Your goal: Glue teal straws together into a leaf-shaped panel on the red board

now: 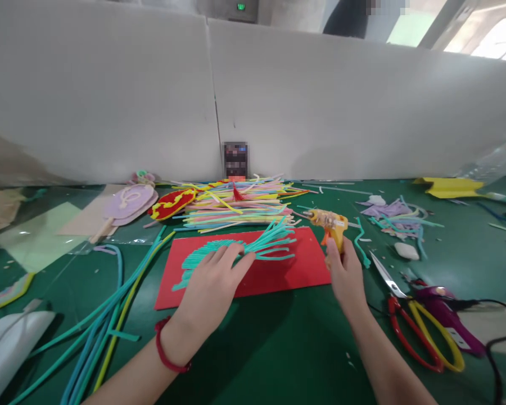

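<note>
A red rectangular board [307, 264] lies in front of me with a teal pipe-cleaner piece [278, 242] on it; its left part is packed close and its right ends fan out loose. My left hand [219, 273], with a red cord at the wrist, grips the middle of this bundle between thumb and fingers. The fingertips partly hide the pipe cleaners. At the board's right edge my right hand [346, 275] is wrapped round the handle of a yellow hot glue gun [329, 220]. Its nozzle points left, over the loose ends.
Many coloured pipe cleaners [236, 211] lie behind the board. Scissors [405, 309] and a purple tool [447, 320] with a black cord are on the right. Long pipe cleaners [109, 315], a purple paddle shape [129, 202] and a white object [17, 349] are on the left.
</note>
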The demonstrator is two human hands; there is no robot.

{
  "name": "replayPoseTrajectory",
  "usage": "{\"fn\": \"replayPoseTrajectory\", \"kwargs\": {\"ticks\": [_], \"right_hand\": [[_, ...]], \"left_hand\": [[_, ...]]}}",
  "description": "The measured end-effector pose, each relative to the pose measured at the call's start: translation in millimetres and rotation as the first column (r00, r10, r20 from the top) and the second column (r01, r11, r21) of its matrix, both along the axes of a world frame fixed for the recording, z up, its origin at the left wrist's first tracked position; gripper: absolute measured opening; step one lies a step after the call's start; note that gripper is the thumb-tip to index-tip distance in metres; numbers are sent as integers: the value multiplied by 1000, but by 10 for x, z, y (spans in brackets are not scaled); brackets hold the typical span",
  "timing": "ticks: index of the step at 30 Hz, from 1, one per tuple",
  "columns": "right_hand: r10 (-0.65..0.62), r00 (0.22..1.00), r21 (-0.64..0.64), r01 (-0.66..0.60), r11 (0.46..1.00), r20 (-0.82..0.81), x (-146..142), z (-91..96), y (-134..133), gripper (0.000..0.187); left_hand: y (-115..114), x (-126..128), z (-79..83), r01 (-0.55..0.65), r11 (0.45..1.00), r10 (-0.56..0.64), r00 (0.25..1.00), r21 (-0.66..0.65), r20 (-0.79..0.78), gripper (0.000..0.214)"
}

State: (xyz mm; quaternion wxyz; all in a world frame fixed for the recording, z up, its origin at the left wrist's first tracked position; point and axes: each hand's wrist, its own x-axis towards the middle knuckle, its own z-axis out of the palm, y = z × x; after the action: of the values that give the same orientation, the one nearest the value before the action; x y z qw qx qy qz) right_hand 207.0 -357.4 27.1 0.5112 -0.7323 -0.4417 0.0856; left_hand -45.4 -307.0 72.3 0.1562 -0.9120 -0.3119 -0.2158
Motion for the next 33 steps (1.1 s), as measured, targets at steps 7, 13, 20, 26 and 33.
{"fn": "replayPoseTrajectory", "kwargs": {"ticks": [7, 13, 20, 26, 33], "right_hand": [[114, 989, -67, -108, 992, 95, -276, 65, -74, 50], [132, 935, -41, -125, 991, 328, -293, -67, -71, 42], [101, 897, -22, -102, 995, 429, -341, -210, -97, 59], [83, 867, -5, -92, 996, 492, -346, -224, -90, 57], [30, 828, 42, -65, 997, 561, -337, -244, -74, 56]], "left_hand": [[4, -45, -14, 35, 996, -46, 989, 76, 143, 29], [0, -44, -52, 36, 993, -59, 976, 114, 210, 25], [-11, -31, -98, 20, 992, -50, 970, 125, 240, 21], [-31, -24, -97, 24, 994, -51, 967, 110, 249, 20], [-34, -9, -78, 12, 995, -36, 968, 95, 250, 21]]}}
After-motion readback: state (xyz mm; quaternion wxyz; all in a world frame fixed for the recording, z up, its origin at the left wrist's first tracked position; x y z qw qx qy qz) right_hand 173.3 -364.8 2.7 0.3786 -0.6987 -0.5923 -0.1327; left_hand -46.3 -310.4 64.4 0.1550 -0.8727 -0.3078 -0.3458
